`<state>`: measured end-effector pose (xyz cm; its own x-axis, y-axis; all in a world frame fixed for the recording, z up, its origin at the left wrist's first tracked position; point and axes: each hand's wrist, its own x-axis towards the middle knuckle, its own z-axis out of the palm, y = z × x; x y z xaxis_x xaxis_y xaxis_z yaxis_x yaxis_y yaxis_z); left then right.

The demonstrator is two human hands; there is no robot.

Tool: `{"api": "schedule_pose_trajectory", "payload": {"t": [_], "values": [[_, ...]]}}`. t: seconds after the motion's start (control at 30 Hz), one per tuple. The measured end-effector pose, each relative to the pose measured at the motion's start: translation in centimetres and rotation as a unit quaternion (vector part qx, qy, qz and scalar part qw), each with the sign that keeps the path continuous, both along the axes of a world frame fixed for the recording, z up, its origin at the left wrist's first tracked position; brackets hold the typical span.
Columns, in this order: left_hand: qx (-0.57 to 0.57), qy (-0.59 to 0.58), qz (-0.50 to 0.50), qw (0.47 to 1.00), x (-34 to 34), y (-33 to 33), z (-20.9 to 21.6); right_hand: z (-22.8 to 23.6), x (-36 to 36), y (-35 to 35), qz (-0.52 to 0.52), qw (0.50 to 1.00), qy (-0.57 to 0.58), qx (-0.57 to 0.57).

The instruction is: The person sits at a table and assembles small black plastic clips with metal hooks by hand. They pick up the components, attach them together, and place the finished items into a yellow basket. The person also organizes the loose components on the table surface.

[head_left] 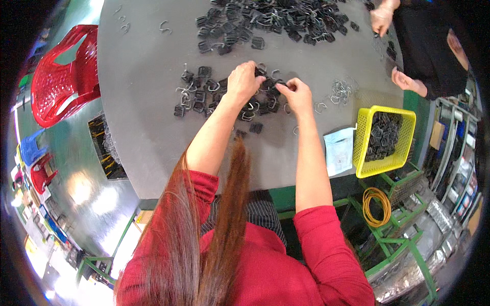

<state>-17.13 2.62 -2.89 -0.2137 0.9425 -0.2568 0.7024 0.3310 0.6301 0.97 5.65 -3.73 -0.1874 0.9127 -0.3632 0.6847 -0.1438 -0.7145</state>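
Note:
Over the near cluster of small black plastic pieces (200, 95), several with bent wire loops, both my hands are at work. My left hand (244, 81) is closed, its thumb and fingertips on a black piece at the cluster's far right side. Beside it, my right hand (297, 96) pinches a black plastic piece between thumb and forefinger; the fingertips partly hide it. More black pieces with wire loops lie under and between my hands. A single black piece (256, 127) lies on the grey table (153, 137), nearer to me. Bent wire loops (342, 92) sit in a loose heap right of my right hand.
A large heap of black pieces (275, 20) covers the table's far side. At right, a yellow basket (360, 148) holds more, beside a pale blue packet (338, 152). Another person's hands (382, 20) are at the far right. A red chair (64, 81) stands at left.

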Motion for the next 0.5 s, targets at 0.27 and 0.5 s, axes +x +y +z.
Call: {"api": "schedule_pose_trajectory", "payload": {"t": [0.27, 0.5], "values": [[0.02, -0.614, 0.255, 0.747, -11.1, -7.9, 4.7, 3.1, -6.9, 0.5, 0.01, 0.895, 0.358, -0.264], [-0.036, 0.056, 0.236, 0.97, -14.2, -8.0, 0.3, 0.6, -19.1, -0.3, 0.31, 0.933, -0.133, 0.122]]}}
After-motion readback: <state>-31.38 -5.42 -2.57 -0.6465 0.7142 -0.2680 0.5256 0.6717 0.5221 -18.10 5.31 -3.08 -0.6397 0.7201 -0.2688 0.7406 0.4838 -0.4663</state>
